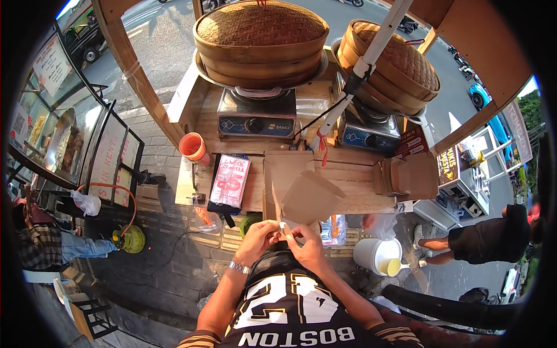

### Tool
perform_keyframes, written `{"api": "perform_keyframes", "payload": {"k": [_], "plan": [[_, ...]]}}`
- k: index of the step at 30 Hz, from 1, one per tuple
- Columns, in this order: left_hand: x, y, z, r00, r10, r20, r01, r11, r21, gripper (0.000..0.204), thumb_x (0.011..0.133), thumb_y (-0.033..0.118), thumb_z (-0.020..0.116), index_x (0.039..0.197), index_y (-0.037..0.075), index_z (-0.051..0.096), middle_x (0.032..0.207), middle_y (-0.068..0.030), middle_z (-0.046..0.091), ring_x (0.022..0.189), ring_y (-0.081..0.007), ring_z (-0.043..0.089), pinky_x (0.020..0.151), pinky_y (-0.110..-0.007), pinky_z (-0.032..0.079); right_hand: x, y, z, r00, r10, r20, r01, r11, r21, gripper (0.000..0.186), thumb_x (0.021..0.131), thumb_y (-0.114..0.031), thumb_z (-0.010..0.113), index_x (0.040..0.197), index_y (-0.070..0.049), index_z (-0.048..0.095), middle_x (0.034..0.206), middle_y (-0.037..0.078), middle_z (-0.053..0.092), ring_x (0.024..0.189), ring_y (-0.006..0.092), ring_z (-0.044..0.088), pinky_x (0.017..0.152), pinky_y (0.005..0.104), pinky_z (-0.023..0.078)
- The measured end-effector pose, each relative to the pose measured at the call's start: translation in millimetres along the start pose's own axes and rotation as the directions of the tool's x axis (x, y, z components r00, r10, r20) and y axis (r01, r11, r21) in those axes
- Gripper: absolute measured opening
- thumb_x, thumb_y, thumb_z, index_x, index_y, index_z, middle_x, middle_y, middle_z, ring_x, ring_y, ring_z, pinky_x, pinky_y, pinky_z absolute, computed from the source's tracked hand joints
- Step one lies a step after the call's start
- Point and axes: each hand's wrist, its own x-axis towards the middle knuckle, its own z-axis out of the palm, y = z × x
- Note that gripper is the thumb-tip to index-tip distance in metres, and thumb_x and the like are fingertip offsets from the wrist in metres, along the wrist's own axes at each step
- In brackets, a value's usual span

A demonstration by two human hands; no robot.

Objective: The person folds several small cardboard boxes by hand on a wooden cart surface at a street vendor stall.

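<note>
My left hand [259, 240] and right hand [307, 246] angle inward, nearly meeting, both pinched around a small cardboard flap [286, 231], its long axis pointing away, slightly leftward.

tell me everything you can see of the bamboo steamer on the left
The left bamboo steamer is large and round, with tan and brown stacked bands that look like bent bamboo or wood. Its domed, woven lid is on, with something red at the top, near the picture's edge. The steamer stands upright in a wide metal pan over a stove. Its contents are hidden.
</note>
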Motion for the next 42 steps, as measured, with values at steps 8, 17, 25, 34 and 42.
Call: {"api": "perform_keyframes", "payload": {"k": [8, 17, 25, 34, 42], "plan": [[-6.2, -3.9, 15.5, 1.0, 0.018, -0.008, -0.019, 0.996, -0.083, 0.014, 0.101, 0.015, 0.065, 0.101, 0.001, 0.068, 0.091, -0.0038, 0.072, 0.079, -0.0102, 0.069, 0.07, -0.02, 0.058, 5.2, -17.5, -9.5, 0.987, 0.028, -0.161, -0.014, 0.996, 0.086, 0.018, 0.088, -0.007, 0.077, 0.098, 0.0, 0.064, 0.084, 0.009, 0.07, 0.077, 0.0186, 0.07, 0.075, 0.0331, 0.055], [-14.9, -8.1, 25.8, 0.999, 0.01, 0.031, -0.004, 0.986, -0.168, 0.014, 0.1, 0.014, 0.067, 0.106, 0.001, 0.07, 0.096, -0.0047, 0.072, 0.085, -0.0099, 0.069, 0.076, -0.021, 0.058, 2.3, -12.7, -5.3, 0.959, 0.086, -0.27, -0.065, 0.994, 0.086, 0.013, 0.089, -0.005, 0.077, 0.099, 0.0, 0.07, 0.088, 0.01, 0.073, 0.08, 0.0192, 0.071, 0.076, 0.0321, 0.056], [-20.4, -3.9, 33.3, 0.998, 0.062, -0.005, -0.062, 0.994, -0.089, 0.018, 0.099, 0.016, 0.071, 0.106, 0.0, 0.071, 0.096, -0.0041, 0.071, 0.088, -0.0096, 0.068, 0.08, -0.022, 0.058, 2.6, -7.8, -8.6, 0.977, -0.098, -0.191, 0.102, 0.995, 0.013, 0.017, 0.087, -0.003, 0.078, 0.104, -0.002, 0.074, 0.097, 0.012, 0.076, 0.088, 0.0252, 0.073, 0.08, 0.0353, 0.055], [-16.1, -20.3, 30.4, 0.986, 0.165, 0.002, -0.165, 0.986, 0.002, 0.012, 0.099, 0.011, 0.069, 0.105, 0.001, 0.069, 0.102, -0.0049, 0.071, 0.093, -0.0118, 0.069, 0.089, -0.027, 0.059, 2.8, -4.9, -14.7, 0.945, -0.32, -0.063, 0.307, 0.938, -0.16, 0.023, 0.085, 0.0, 0.077, 0.107, -0.003, 0.073, 0.104, 0.012, 0.074, 0.091, 0.0293, 0.071, 0.082, 0.0381, 0.054], [-22.0, -20.9, 27.9, 0.959, 0.284, -0.015, -0.279, 0.948, 0.151, 0.012, 0.101, 0.011, 0.066, 0.108, 0.0, 0.065, 0.103, -0.0034, 0.068, 0.09, -0.0087, 0.067, 0.085, -0.027, 0.06, 2.1, -3.7, -18.5, 0.992, 0.115, 0.043, -0.122, 0.971, 0.208, 0.017, 0.091, -0.004, 0.076, 0.108, -0.001, 0.074, 0.104, 0.012, 0.076, 0.095, 0.0167, 0.071, 0.084, 0.03, 0.054]]}}
